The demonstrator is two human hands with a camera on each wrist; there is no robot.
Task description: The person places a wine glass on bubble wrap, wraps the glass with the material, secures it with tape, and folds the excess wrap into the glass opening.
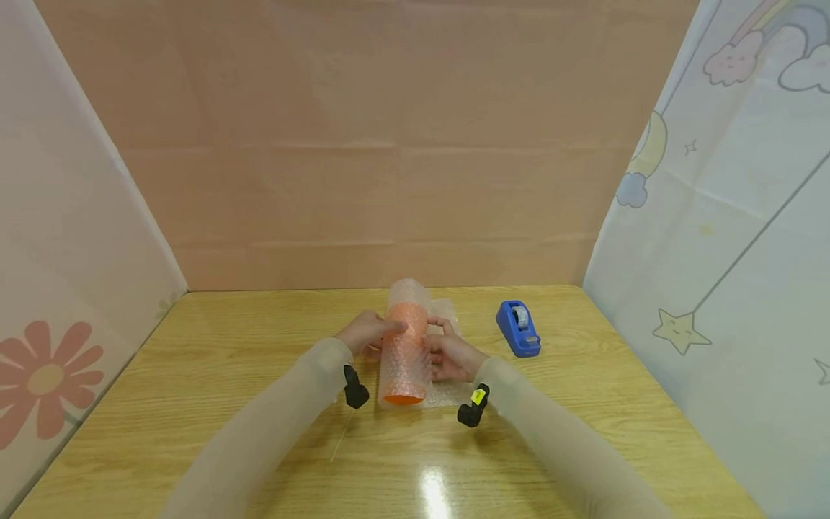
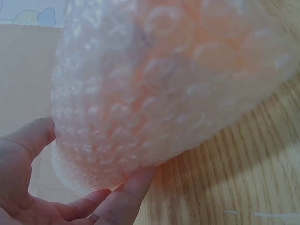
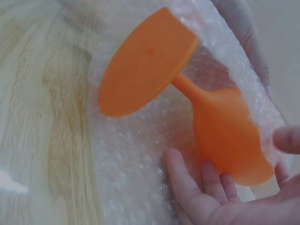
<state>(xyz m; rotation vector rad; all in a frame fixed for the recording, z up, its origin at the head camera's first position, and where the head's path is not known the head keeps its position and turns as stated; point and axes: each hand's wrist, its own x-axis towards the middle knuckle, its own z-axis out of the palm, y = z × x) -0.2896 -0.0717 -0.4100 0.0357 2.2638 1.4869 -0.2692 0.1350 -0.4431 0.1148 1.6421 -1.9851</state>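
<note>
An orange goblet with a flat round base and thin stem lies on its side in a sheet of bubble wrap. The wrap curves over the goblet as a roll, and the base shows at the near end. My left hand grips the roll from the left, thumb on top and fingers low along its side. On the right side, my right hand has curled fingers at the wrap. In the right wrist view its fingertips lie against the goblet's bowl and the inner wrap, with the thumb at the wrap's edge.
A blue tape dispenser with a roll of tape stands to the right on the wooden table. A flat part of the wrap spreads on the table right of the roll. Cloth-covered walls enclose the back and both sides.
</note>
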